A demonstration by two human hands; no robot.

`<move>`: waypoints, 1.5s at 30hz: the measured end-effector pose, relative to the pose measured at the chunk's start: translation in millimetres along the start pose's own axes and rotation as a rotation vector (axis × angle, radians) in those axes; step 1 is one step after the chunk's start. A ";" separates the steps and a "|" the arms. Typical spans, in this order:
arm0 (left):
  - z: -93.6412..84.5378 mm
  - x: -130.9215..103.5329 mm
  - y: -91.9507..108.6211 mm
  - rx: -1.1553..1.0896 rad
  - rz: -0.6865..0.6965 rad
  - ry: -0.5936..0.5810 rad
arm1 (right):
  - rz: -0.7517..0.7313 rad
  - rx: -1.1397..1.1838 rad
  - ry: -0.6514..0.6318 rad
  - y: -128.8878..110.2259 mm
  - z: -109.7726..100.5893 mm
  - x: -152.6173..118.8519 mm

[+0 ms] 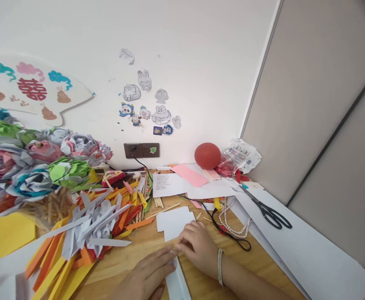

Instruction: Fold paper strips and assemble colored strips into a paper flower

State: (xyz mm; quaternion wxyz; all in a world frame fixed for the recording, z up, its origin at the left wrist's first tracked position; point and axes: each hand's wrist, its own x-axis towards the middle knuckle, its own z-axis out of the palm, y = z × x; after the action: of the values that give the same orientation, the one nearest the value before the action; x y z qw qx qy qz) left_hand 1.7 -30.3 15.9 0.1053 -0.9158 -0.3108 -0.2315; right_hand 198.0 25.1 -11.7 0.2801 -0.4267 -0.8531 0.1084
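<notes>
In the head view, the person's left hand point(146, 273) lies over a folded white paper strip point(178, 283), its fingers straightened and resting on the paper rather than clenched. The right hand point(199, 250) comes in from the other side with its fingers curled; its thumb and forefinger meet at the far end of the strip, right beside the left fingertips. Whether they pinch the paper cannot be told. The strip runs from beneath the fingers back toward the person, on the wooden table point(124, 266). A silvery bracelet point(220, 266) circles the right wrist.

Just beyond the right fingers lie white paper sheets point(175, 223), partly overlapping. To the left of the left fingers spreads a heap of folded white strips point(91, 225) and orange and yellow strips point(49, 254), with folded paper flowers point(32, 181) piled farther out. To the right of the right fingers are a black cable point(229, 235) and a string of white beads point(232, 229); black-handled scissors point(266, 210) rest on a large white sheet point(307, 241) well apart from them. Farther ahead of the fingers are a pink paper point(190, 175), a page with writing point(166, 185) and, near the wall, a red balloon point(207, 156).
</notes>
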 end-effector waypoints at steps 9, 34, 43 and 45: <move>21.4 -7.9 -4.7 0.167 -0.074 0.083 | -0.219 -0.003 0.031 1.0 -16.0 -3.7; 12.2 -6.3 -16.2 0.097 -0.081 0.109 | -0.374 -0.391 -0.134 10.4 -17.6 -5.3; 19.7 -6.2 -11.5 0.048 -0.220 -0.039 | -0.299 -0.235 -0.163 3.6 -16.1 -6.7; 20.0 -6.2 -10.9 0.003 -0.279 -0.059 | -0.258 -0.162 -0.148 2.3 -13.8 -7.8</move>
State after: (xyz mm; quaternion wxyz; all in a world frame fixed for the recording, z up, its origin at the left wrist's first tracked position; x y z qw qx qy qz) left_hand -2.3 -18.3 -4.0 0.0646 -0.8699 -0.4384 -0.2165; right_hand 211.2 19.7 -4.3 0.1930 -0.3255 -0.9250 0.0334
